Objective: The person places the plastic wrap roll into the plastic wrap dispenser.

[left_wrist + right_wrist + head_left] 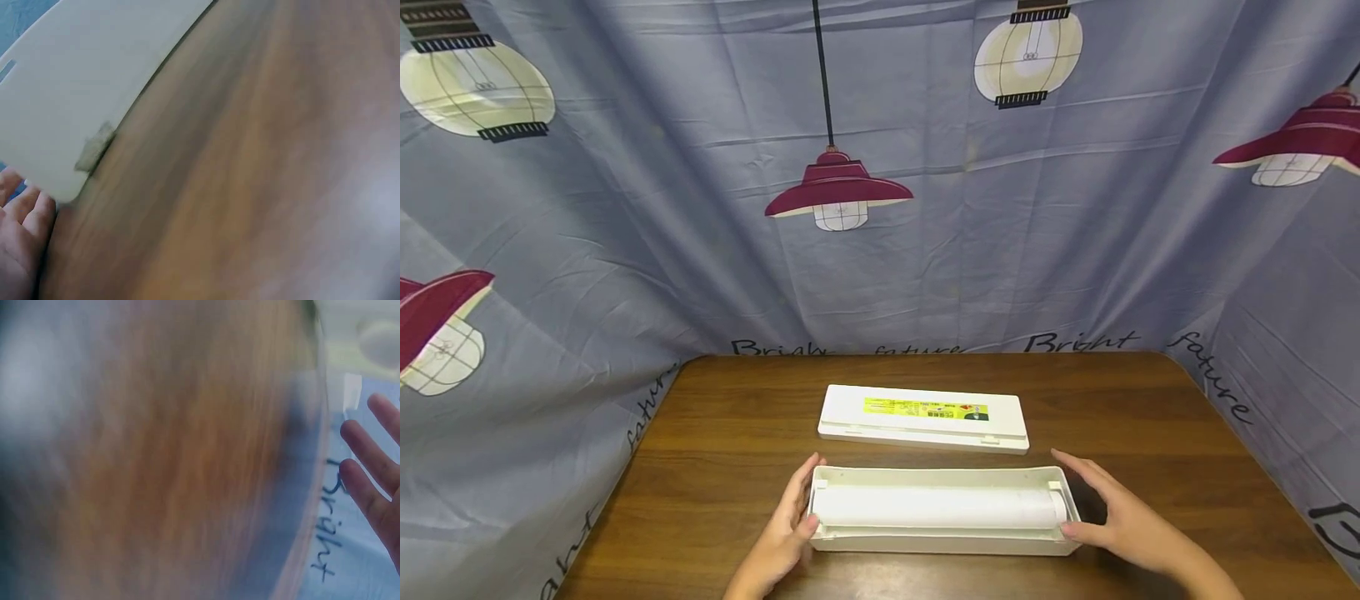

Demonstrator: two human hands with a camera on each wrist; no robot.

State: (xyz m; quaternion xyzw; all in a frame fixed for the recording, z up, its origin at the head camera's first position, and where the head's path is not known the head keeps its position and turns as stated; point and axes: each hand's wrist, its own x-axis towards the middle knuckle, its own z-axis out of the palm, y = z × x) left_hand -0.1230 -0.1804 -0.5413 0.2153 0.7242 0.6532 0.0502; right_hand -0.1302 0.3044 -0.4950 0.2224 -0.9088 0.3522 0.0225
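In the head view, a long white plastic box sits lidless near the table's front, with a white roll lying lengthwise inside, like a cling film dispenser. My left hand is at the box's left end, thumb at the front corner and fingers reaching along to the back corner. At the right end my right hand is spread wide, its thumb touching the front corner and its fingers off the back one. The left wrist view shows the box's side with a small pale pad at its lower edge, beside the left fingers.
Behind the box lies its white lid, carrying a yellow label. Both are on a brown wooden table. A grey-blue curtain printed with lamps hangs around the back and sides.
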